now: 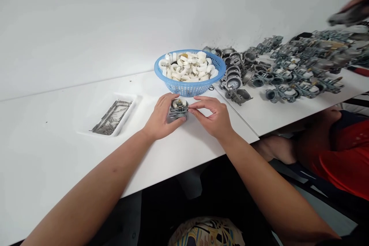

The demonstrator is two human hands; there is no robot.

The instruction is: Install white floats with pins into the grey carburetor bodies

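Observation:
A grey metal carburetor body [178,112] with a white float and brass parts on top stands at the table's front, before the basket. My left hand [163,117] is wrapped round its left side, thumb at the front and fingers behind. On its right side, my right hand [211,114] has thumb and index finger pinched together at the carburetor's edge. What lies between those fingertips is too small to make out. Behind both hands, a blue plastic basket [188,89] holds many white plastic floats [187,67].
To the left, a white tray [118,128] holds thin metal pins [111,117]. Many carburetor bodies [288,92] and bowls [233,82] cover the right-hand table. A co-worker in a red shirt [346,157] sits at right; a hand [359,2] holds a blurred grey part at top right.

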